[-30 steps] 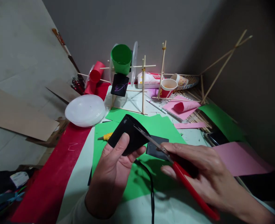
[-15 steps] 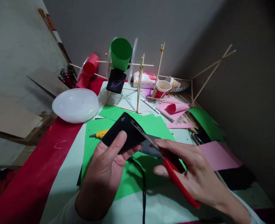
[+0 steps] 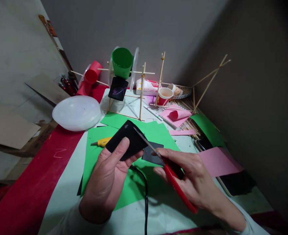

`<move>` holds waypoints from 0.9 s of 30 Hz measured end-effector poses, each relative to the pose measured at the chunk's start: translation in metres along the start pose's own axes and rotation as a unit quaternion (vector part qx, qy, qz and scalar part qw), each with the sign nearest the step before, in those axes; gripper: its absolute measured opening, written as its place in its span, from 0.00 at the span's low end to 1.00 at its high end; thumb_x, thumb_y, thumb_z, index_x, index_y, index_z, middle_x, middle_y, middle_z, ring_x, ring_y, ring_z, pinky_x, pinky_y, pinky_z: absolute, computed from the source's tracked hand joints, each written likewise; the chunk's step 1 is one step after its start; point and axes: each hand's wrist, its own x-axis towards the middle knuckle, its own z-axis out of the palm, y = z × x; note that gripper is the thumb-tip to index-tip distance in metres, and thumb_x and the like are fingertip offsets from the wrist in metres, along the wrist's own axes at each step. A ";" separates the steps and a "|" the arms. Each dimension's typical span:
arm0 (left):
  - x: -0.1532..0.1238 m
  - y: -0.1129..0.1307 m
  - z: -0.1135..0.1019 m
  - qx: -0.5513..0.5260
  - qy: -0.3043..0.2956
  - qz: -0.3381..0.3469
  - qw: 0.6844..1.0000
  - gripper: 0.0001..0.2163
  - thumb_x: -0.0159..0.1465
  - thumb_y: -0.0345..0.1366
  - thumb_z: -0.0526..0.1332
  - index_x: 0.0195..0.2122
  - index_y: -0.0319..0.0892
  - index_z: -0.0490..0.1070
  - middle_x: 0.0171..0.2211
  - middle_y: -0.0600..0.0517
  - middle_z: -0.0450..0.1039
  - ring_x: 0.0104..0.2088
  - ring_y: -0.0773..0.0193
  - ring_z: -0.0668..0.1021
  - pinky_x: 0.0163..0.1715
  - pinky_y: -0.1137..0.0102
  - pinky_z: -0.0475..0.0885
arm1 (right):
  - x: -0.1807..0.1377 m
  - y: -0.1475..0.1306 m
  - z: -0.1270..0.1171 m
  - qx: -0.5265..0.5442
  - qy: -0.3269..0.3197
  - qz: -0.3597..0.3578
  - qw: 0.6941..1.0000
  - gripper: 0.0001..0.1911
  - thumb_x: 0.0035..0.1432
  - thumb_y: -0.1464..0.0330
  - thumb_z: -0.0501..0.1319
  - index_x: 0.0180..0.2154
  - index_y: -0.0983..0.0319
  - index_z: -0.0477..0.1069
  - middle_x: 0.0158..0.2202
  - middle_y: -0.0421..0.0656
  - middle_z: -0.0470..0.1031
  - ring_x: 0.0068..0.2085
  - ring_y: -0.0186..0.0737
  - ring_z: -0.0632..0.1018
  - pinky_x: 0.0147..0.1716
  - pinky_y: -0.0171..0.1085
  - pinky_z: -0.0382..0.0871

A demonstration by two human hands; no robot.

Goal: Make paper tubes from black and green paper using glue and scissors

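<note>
Head view: black paper tube (image 3: 124, 137) gripped in left hand (image 3: 112, 174), thumb on near face. Red-handled scissors (image 3: 167, 170) held in right hand (image 3: 195, 176), blades at tube's rim. Yellow tool (image 3: 103, 141) seen on green paper (image 3: 132, 192) beyond left hand.

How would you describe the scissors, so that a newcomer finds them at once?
Find the green paper on the table. Above it, the right hand grips the scissors, blades at the black piece the left hand holds. Red handles set them apart from the yellow tool.

Right hand (image 3: 195, 179), red-handled scissors (image 3: 175, 183) slightly nearer left hand (image 3: 107, 182).
</note>
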 end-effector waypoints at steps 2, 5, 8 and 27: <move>0.000 0.000 0.000 0.004 -0.007 -0.001 1.000 0.02 0.65 0.32 0.70 0.36 0.39 0.82 0.42 0.46 0.85 0.43 0.58 0.85 0.40 0.64 0.86 | -0.001 0.000 0.000 0.003 -0.005 0.005 1.000 0.07 0.64 0.67 0.67 0.43 0.62 0.78 0.32 0.43 0.84 0.26 0.36 0.80 0.27 0.32 0.75; 0.000 0.000 -0.001 0.006 -0.019 0.004 1.000 0.02 0.65 0.31 0.70 0.38 0.40 0.83 0.43 0.47 0.85 0.43 0.60 0.85 0.41 0.68 0.85 | -0.003 0.000 0.001 -0.001 -0.003 0.006 1.000 0.07 0.64 0.67 0.66 0.42 0.62 0.78 0.32 0.44 0.84 0.26 0.36 0.80 0.26 0.32 0.75; 0.001 -0.001 -0.001 0.008 -0.033 0.007 0.999 0.05 0.64 0.31 0.71 0.42 0.41 0.83 0.45 0.47 0.85 0.44 0.60 0.86 0.42 0.68 0.85 | -0.006 0.000 0.002 -0.005 -0.002 0.008 1.000 0.06 0.66 0.68 0.65 0.41 0.63 0.78 0.30 0.43 0.83 0.25 0.35 0.79 0.26 0.31 0.73; -0.001 -0.002 -0.001 0.007 -0.077 -0.010 0.997 0.08 0.65 0.31 0.70 0.44 0.44 0.84 0.50 0.49 0.85 0.50 0.58 0.85 0.50 0.69 0.82 | -0.006 -0.003 -0.007 -0.017 -0.040 0.040 0.998 0.18 0.63 0.53 0.68 0.43 0.59 0.70 0.36 0.38 0.78 0.33 0.35 0.77 0.34 0.31 0.68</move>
